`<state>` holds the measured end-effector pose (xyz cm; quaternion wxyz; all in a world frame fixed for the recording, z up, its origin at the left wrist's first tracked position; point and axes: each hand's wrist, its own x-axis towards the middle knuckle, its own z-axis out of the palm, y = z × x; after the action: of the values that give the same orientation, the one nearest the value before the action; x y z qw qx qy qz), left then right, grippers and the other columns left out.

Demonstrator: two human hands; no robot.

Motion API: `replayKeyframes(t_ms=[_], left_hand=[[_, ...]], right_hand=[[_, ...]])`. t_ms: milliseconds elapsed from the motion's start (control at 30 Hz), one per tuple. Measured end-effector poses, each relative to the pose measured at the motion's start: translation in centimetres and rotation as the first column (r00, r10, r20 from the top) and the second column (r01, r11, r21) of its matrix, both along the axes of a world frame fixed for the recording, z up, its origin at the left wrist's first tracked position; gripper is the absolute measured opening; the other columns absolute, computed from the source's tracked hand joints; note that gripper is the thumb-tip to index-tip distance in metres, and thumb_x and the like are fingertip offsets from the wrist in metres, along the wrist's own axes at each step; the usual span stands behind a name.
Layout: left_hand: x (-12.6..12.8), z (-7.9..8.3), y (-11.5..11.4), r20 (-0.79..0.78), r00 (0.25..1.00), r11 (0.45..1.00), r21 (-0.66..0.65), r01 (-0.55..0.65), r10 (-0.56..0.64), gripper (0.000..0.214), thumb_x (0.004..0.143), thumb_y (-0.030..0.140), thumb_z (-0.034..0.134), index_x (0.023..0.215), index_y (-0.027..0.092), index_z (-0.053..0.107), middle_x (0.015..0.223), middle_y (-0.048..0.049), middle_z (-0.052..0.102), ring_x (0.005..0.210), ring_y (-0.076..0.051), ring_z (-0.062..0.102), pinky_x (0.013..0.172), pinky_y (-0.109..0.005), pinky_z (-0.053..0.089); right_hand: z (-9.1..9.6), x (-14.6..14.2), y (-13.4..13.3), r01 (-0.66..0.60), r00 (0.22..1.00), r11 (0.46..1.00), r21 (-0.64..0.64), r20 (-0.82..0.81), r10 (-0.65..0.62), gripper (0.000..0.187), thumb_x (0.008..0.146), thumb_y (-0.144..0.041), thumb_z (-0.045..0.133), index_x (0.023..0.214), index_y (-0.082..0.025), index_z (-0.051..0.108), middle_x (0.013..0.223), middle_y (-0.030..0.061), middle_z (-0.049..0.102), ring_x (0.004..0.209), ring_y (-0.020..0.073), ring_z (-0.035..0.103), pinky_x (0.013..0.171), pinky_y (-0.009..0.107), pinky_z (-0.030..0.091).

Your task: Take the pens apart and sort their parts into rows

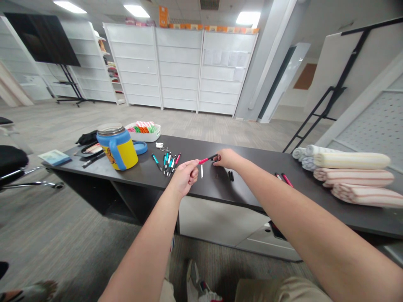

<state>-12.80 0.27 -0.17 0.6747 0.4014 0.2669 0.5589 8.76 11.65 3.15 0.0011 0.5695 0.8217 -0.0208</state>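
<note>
A pen with a pink barrel and a black end [204, 161] is held level above the dark tabletop. My left hand [185, 177] is closed, pinching its pink part. The fingers of my right hand [229, 159] close on the black end, their tips partly hidden. Below the pen lie thin white sticks like refills [202, 171]. Two short black pen parts [231, 175] rest under my right wrist. Left of my left hand is a pile of blue, white, black and pink pens [169, 163]. Beyond my right forearm lie a pink pen [286, 180] and a whitish one [278, 176].
On the left stand a blue-and-yellow mug [121, 149], a blue lid [140, 147] and a white basket of colourful packets [147, 135]. Rolled striped towels [355, 177] are stacked at the right end of the dark table [252, 156]. An office chair [14, 161] stands left.
</note>
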Motion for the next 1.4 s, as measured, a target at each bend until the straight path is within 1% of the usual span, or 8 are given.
replayKeyframes(t_ms=[167,333,533,700,900,1067,1167,1400], left_hand=[[0.0,0.0,0.0,-0.003,1.000,1.000,-0.003,0.000,0.000,0.038,0.084,0.045,0.080,0.080,0.017,0.054,0.052,0.0095,0.042,0.039,-0.003,0.025,0.036,-0.017,0.015],[0.0,0.0,0.0,0.006,1.000,1.000,-0.001,0.005,-0.005,0.038,0.084,0.044,0.080,0.080,0.017,0.054,0.052,0.0093,0.042,0.039,-0.003,0.024,0.036,-0.017,0.015],[-0.1,-0.1,0.1,0.000,1.000,1.000,0.001,0.004,-0.004,0.039,0.083,0.045,0.080,0.080,0.018,0.053,0.052,0.0095,0.042,0.039,-0.003,0.024,0.036,-0.017,0.015],[-0.1,-0.2,0.1,0.005,1.000,1.000,0.007,0.004,-0.004,0.039,0.084,0.044,0.080,0.078,0.018,0.051,0.052,0.0094,0.042,0.039,-0.003,0.025,0.036,-0.017,0.015],[0.0,-0.1,0.1,0.004,1.000,1.000,-0.001,0.003,-0.003,0.038,0.085,0.044,0.079,0.079,0.018,0.052,0.052,0.0095,0.042,0.039,-0.003,0.024,0.036,-0.017,0.015],[-0.1,-0.1,0.1,0.001,1.000,1.000,0.004,0.001,-0.001,0.038,0.086,0.044,0.078,0.077,0.017,0.052,0.052,0.0091,0.042,0.040,-0.003,0.024,0.036,-0.017,0.015],[-0.1,-0.1,0.1,-0.001,1.000,1.000,0.004,0.001,-0.001,0.037,0.085,0.044,0.079,0.080,0.017,0.055,0.053,0.0092,0.042,0.040,-0.003,0.024,0.036,-0.017,0.015],[-0.2,-0.1,0.0,-0.003,1.000,1.000,-0.007,-0.005,0.005,0.037,0.083,0.045,0.080,0.083,0.016,0.058,0.053,0.0095,0.041,0.040,-0.002,0.025,0.037,-0.017,0.015]], right_hand=[[0.2,-0.5,-0.3,0.024,1.000,1.000,0.016,0.019,-0.024,0.024,0.081,-0.041,0.076,0.099,-0.025,0.079,0.096,0.0012,0.079,0.086,0.0195,0.071,0.072,0.026,0.047],[0.1,-0.7,-0.2,0.045,0.998,0.999,0.027,0.040,-0.046,0.027,0.079,-0.039,0.078,0.102,-0.024,0.078,0.098,0.0026,0.079,0.090,0.0212,0.071,0.074,0.026,0.049],[0.1,-0.7,-0.5,0.052,0.998,0.998,0.032,0.042,-0.053,0.024,0.083,-0.039,0.076,0.101,-0.023,0.078,0.099,0.0028,0.079,0.091,0.0202,0.071,0.074,0.025,0.049],[0.2,-1.3,-1.1,0.080,0.996,0.996,0.045,0.040,-0.082,0.022,0.086,-0.039,0.072,0.095,-0.021,0.079,0.095,0.0063,0.079,0.090,0.0221,0.073,0.076,0.026,0.050],[0.2,-2.4,-1.5,0.198,0.980,0.979,0.058,0.023,-0.199,0.026,0.088,-0.038,0.068,0.096,-0.016,0.080,0.099,0.0141,0.079,0.098,0.0264,0.073,0.081,0.028,0.052],[0.0,-3.3,-1.3,0.324,0.946,0.944,0.069,-0.018,-0.323,0.038,0.090,-0.038,0.064,0.112,-0.010,0.076,0.114,0.0215,0.076,0.107,0.0293,0.072,0.084,0.029,0.054],[-0.2,-3.9,-1.1,0.353,0.935,0.934,0.055,-0.039,-0.351,0.035,0.090,-0.035,0.065,0.112,-0.011,0.077,0.115,0.0218,0.075,0.109,0.0298,0.072,0.085,0.030,0.054],[-0.8,-4.6,0.0,0.362,0.932,0.932,0.033,-0.046,-0.360,0.035,0.091,-0.037,0.065,0.109,-0.011,0.080,0.104,0.0216,0.077,0.110,0.0304,0.072,0.085,0.030,0.054]])
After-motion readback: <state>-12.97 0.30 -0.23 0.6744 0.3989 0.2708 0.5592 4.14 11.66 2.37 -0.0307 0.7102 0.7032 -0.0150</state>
